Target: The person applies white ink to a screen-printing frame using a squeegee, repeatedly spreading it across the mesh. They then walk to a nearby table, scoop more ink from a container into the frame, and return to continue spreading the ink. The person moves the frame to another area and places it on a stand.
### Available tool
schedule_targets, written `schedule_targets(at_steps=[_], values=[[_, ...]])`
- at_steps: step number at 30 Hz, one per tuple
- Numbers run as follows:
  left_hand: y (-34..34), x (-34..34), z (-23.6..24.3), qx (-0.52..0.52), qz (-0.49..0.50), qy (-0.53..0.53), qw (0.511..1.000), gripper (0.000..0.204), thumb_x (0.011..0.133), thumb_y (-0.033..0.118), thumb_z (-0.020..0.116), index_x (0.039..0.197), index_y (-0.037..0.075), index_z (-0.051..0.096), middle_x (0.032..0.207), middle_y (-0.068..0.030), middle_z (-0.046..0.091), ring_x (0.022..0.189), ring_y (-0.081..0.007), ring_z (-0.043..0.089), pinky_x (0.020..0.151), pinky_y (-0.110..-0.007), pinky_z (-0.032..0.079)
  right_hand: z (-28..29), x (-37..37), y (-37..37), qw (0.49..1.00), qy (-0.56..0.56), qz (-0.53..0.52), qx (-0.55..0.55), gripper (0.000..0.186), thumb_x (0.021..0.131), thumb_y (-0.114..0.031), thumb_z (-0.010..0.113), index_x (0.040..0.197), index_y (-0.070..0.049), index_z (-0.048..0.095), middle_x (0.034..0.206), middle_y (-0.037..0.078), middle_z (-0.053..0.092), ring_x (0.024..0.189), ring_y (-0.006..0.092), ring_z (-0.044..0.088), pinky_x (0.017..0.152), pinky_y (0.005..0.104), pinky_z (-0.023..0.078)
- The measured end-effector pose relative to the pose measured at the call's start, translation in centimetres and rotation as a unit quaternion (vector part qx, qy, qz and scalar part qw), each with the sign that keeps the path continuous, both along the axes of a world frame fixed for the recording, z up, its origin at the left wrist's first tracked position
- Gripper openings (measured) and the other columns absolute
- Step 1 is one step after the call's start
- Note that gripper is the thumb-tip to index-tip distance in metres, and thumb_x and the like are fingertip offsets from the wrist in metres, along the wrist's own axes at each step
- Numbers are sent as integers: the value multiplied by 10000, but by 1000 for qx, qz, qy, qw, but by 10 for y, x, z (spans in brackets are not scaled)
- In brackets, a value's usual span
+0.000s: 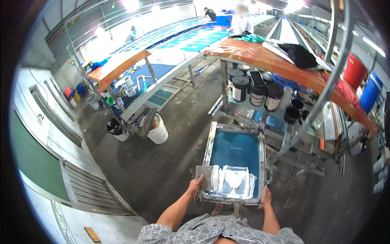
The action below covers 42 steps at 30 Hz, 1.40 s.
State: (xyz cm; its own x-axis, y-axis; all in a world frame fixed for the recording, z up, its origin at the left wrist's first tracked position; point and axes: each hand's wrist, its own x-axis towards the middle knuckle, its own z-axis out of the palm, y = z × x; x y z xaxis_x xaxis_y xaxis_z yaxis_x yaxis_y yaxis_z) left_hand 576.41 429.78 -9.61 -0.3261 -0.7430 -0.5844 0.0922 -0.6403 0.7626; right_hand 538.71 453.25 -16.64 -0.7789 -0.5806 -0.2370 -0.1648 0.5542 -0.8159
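A screen printing frame with a worn, pale rim is held out in front of my body. Dark teal mesh fills it, with a small light mark near the middle. Thick white ink is smeared over the near part of the mesh, around a paler shape. My left hand is closed on a flat grey scraper at the frame's near left corner; whether it also grips the rim is unclear. On the near right side, my right hand is closed around the frame's edge, its fingertips partly hidden.
An orange-topped bench with ink tubs beneath stands ahead to the right. White buckets stand on the dark floor at left, beside a long printing table. A metal post slants at right. A person stands farther off.
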Motion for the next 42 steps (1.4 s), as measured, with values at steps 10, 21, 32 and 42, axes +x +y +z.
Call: schedule_targets(at_steps=[10, 21, 32, 42], values=[[-19, 10, -71, 121, -100, 5, 988, 701, 903, 619, 695, 1304, 47, 637, 1236, -80, 665, 1120, -234, 626, 920, -447, 507, -66, -19, -2, 989, -27, -6, 148, 687, 1085, -502, 329, 1407, 74, 520, 1427, 264, 558, 1307, 391, 543, 1098, 424, 403], [-79, 91, -23, 83, -217, 22, 972, 828, 815, 787, 655, 1296, 114, 695, 1317, -62, 648, 1228, -198, 571, 1012, -403, 446, -18, 85, -131, 965, 97, -14, 242, 778, 1037, -592, 395, 1330, 103, 583, 1343, 280, 614, 1239, 377, 605, 1014, 447, 472], [-30, 58, -97, -79, -121, 6, 990, 662, 874, 654, 706, 1156, 56, 744, 1030, -20, 715, 946, -138, 619, 826, -335, 490, -48, 178, -214, 935, 74, 182, 297, 814, 1017, -626, 406, 1307, 110, 598, 1315, 288, 628, 1211, 389, 622, 988, 457, 486], [-72, 348, -2, 19, 38, -46, 998, 696, 834, 666, 742, 1159, 50, 762, 1092, -74, 745, 997, -168, 672, 885, -319, 508, 42, 351, -333, 877, 139, 297, 352, 848, 998, -658, 416, 1286, 116, 611, 1291, 296, 641, 1187, 400, 637, 965, 465, 499]])
